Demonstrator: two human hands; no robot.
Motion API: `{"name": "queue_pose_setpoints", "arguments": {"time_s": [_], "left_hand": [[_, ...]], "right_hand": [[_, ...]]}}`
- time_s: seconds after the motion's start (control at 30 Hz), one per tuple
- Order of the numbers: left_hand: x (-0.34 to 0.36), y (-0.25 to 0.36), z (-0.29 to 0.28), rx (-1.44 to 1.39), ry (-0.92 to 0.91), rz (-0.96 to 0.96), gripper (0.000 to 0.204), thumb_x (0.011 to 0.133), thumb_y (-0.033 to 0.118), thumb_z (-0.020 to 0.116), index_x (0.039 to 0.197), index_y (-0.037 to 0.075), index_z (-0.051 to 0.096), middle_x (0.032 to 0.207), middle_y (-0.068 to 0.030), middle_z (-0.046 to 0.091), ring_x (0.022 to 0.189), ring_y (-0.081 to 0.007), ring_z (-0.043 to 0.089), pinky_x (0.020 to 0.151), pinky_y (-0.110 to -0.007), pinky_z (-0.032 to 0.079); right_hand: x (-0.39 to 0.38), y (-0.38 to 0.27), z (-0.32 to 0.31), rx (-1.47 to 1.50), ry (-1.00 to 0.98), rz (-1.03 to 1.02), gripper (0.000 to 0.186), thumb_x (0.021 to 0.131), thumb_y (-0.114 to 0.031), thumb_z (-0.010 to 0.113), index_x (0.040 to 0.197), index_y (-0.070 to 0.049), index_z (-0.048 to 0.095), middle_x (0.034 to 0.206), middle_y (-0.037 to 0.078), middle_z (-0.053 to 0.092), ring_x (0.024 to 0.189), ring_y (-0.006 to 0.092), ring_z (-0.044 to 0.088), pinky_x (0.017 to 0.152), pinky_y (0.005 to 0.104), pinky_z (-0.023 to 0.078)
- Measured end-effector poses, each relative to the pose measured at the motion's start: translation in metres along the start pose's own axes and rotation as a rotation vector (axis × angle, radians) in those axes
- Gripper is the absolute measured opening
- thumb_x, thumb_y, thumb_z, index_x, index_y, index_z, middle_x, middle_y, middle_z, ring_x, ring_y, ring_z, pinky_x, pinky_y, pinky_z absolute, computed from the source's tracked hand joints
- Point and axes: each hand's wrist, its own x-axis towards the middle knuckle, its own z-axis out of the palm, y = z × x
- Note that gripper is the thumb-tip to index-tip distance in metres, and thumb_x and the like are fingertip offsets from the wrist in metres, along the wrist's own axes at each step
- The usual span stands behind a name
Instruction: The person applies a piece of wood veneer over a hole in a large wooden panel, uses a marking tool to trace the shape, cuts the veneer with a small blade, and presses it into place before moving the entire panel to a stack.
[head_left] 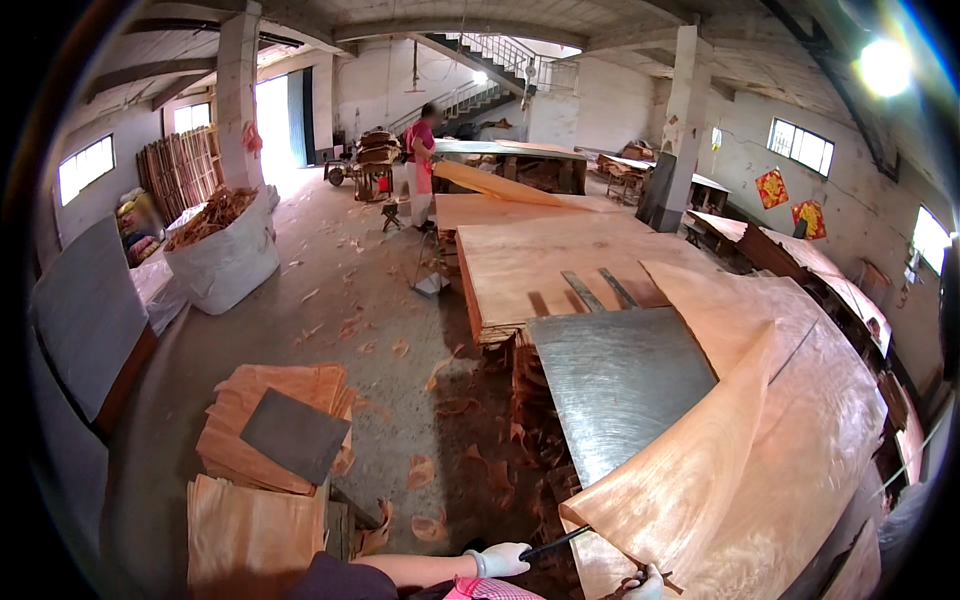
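My left hand [502,561], in a white glove, is closed round a thin black rod-like tool [556,543]. The tool's far end meets the near corner of a large, thin wood veneer sheet [665,480]. That sheet is folded over and curls up along its left side. At its near edge my right hand [648,584], also gloved, is closed on a dark brown veneer scrap [636,577]; the lower frame edge cuts this hand off. Beneath the curled sheet lies a smooth grey metal-looking panel [620,375], partly covered, on the veneer stack.
Two dark flat strips [582,291] rest on the big veneer stack [520,255] beyond. Left are smaller veneer sheets [245,530] and a dark square plate [295,435]. Scraps litter the floor [400,390]. Farther off stand a white scrap sack [225,262] and another person [420,165].
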Motion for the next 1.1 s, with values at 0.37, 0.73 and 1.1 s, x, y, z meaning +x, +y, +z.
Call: {"name": "queue_pose_setpoints", "arguments": {"time_s": [0.37, 0.73, 1.1], "left_hand": [[0.023, 0.004, 0.009, -0.11, -0.074, -0.2, 0.035, 0.087, 0.04, 0.059, 0.081, 0.006, 0.064, 0.065, -0.0048, 0.061, 0.056, -0.0174, 0.059, 0.056, -0.036, 0.049], [0.045, 0.011, -0.008, -0.511, -0.12, -0.295, 0.015, 0.092, 0.02, 0.064, 0.085, 0.008, 0.059, 0.062, 0.0025, 0.05, 0.045, -0.007, 0.046, 0.04, -0.024, 0.038], [0.039, -0.016, -0.04, -0.369, -0.223, -0.14, 0.027, 0.092, 0.026, 0.063, 0.096, 0.0, 0.063, 0.08, -0.004, 0.064, 0.068, -0.0125, 0.062, 0.06, -0.026, 0.053]], "right_hand": [[-0.073, 0.001, -0.014, 0.211, 0.244, -0.085, 0.012, 0.092, -0.021, 0.059, 0.085, -0.014, 0.051, 0.063, 0.001, 0.048, 0.048, 0.011, 0.042, 0.036, 0.0229, 0.03], [-0.121, 0.068, -0.024, 0.241, 0.39, -0.064, 0.006, 0.091, -0.018, 0.063, 0.092, -0.015, 0.058, 0.081, 0.0, 0.06, 0.058, 0.0124, 0.05, 0.041, 0.0249, 0.035], [-0.189, 0.057, 0.081, -0.321, -0.067, 0.04, 0.033, 0.101, -0.031, 0.048, 0.12, -0.006, 0.058, 0.068, 0.001, 0.054, 0.048, 0.006, 0.042, 0.038, 0.0185, 0.031]]}}
